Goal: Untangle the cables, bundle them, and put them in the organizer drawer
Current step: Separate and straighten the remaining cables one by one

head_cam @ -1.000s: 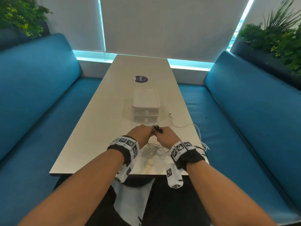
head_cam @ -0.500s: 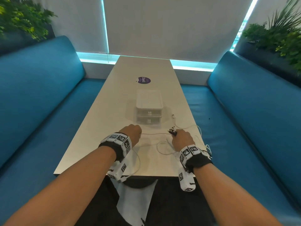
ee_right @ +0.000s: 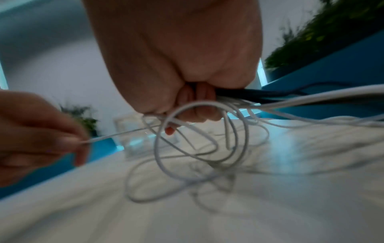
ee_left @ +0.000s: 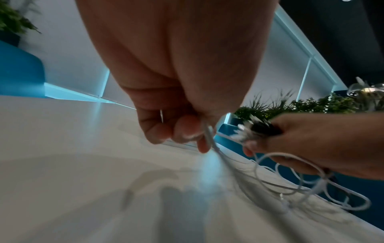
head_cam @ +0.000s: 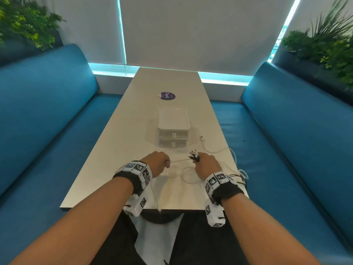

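My left hand (head_cam: 158, 163) pinches a thin white cable (head_cam: 179, 160) that runs taut to my right hand (head_cam: 205, 163). The right hand grips a bunch of black and white plug ends (head_cam: 194, 155), with black cords (ee_right: 249, 95) trailing out behind it. In the left wrist view the left hand (ee_left: 182, 131) has fingers curled round the white cable (ee_left: 209, 139). Loose white loops (ee_right: 199, 144) hang under the right hand (ee_right: 187, 105) onto the table (head_cam: 114, 159). The clear two-drawer organizer (head_cam: 173, 129) stands just beyond both hands, its drawers closed.
Another white cable (head_cam: 215, 149) with a plug lies right of the organizer and runs over the table's right edge. A round purple sticker (head_cam: 167, 96) sits further back. Blue benches (head_cam: 47, 131) flank the table, with plants (head_cam: 324, 44) behind them.
The hands, together one second ago, have drawn apart, pulling the white cable taut between them. Since half a second ago the gap has narrowed a little.
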Available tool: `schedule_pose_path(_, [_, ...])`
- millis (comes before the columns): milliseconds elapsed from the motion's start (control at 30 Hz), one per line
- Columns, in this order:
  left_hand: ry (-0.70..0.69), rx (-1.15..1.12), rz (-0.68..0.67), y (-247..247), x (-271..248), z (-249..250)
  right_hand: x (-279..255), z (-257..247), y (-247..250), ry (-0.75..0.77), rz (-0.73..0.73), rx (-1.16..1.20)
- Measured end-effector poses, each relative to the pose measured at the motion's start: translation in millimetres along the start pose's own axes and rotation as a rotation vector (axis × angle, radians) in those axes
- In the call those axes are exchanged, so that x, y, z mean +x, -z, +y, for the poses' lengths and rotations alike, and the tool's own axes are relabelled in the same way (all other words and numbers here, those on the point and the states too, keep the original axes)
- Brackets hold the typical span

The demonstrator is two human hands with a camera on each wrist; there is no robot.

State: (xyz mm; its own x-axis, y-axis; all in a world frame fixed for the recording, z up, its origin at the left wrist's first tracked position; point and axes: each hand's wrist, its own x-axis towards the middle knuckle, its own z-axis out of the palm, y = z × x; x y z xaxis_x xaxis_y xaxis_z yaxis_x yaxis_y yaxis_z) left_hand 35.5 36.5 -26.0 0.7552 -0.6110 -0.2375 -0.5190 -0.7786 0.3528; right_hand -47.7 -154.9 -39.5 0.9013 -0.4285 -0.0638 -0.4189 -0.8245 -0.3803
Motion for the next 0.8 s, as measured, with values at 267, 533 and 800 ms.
schedule_pose_path(267, [0.006, 0.029, -0.030, -6, 0, -1, -3, 3, -5, 0.117, 0.059, 0.015])
schedule_pose_path(533, [0.134, 0.145, 0.044, -13, -2, 14, -11, -11, -7, 0.261, 0.044, -0.008])
schedule_pose_path(800, [0.036, -0.064, 0.054, -17, 1, 23, -20, -16, -15, 0.382, -0.101, 0.082])
